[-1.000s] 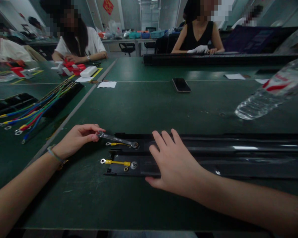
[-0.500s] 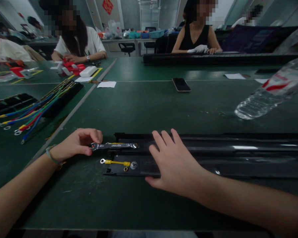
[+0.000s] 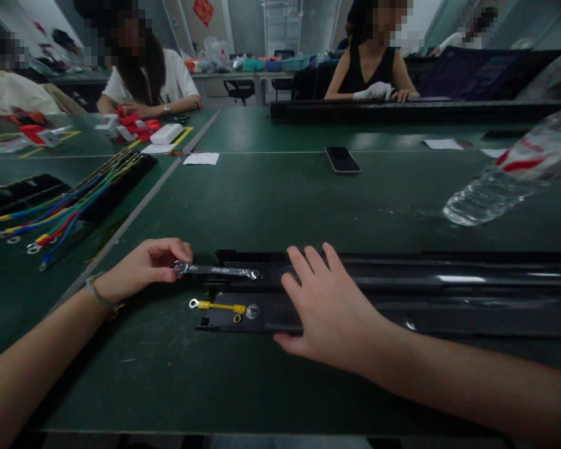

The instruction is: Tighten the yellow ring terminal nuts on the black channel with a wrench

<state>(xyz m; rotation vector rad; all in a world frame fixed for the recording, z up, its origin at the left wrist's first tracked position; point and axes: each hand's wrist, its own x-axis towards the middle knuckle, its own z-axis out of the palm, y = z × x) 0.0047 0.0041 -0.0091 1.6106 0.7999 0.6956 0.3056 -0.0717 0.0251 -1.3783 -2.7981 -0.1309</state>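
Note:
My left hand (image 3: pixel 138 268) pinches the near end of a small silver wrench (image 3: pixel 217 271), whose far end sits on a fastener at the left end of a long black rail (image 3: pixel 449 293) lying across the green table (image 3: pixel 262 199). Below the wrench, a short yellow wire with ring terminals (image 3: pixel 217 306) is fixed to the rail by a bolt and washer. My right hand (image 3: pixel 330 305) lies flat on the rail with its fingers spread, just right of the wrench head.
A bundle of coloured cables (image 3: pixel 60 212) lies on black rails at the left. A phone (image 3: pixel 341 159) and paper slips rest mid-table. A clear water bottle (image 3: pixel 509 178) stands at the right. Three people sit at the far side, working on another black rail (image 3: pixel 402 111).
My left hand swung the wrench handle toward me from a slanted position to level, then edged it back up slightly. My right hand stayed flat on the rail.

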